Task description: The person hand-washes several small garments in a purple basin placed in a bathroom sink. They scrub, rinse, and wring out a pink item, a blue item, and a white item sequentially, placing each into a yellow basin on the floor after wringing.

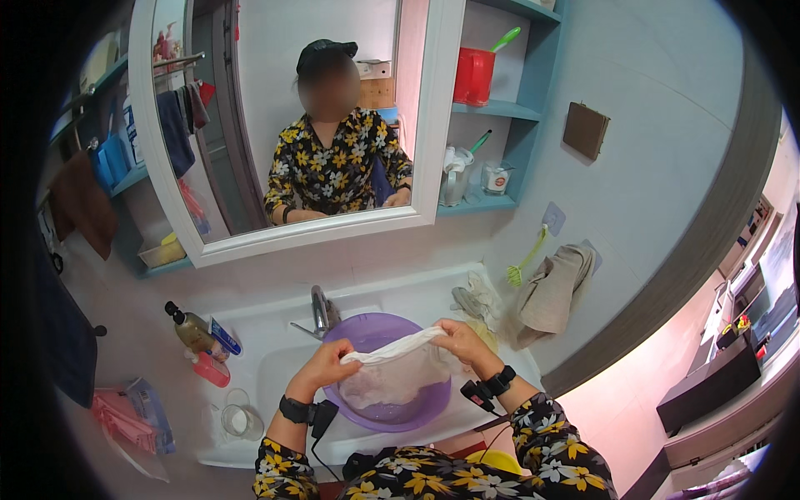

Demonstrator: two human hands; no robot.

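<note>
A wet white cloth (394, 375) is stretched between my two hands over a purple plastic basin (431, 403). My left hand (334, 365) pinches its left upper corner, and my right hand (459, 340) grips the right end of its rolled upper edge. The lower part of the cloth hangs into the basin, where some water shows. The basin stands in a white washbasin (275, 369), beside a chrome faucet (320, 309). Both wrists wear black straps with small devices and cables.
At the left are a pump bottle (194, 331), a pink bottle (211, 370), a blue tube (225, 337) and a glass (237, 422). Crumpled gloves (478, 300) lie at the back right. A towel (556, 290) and a green brush (525, 259) hang right; a mirror cabinet (319, 231) is above.
</note>
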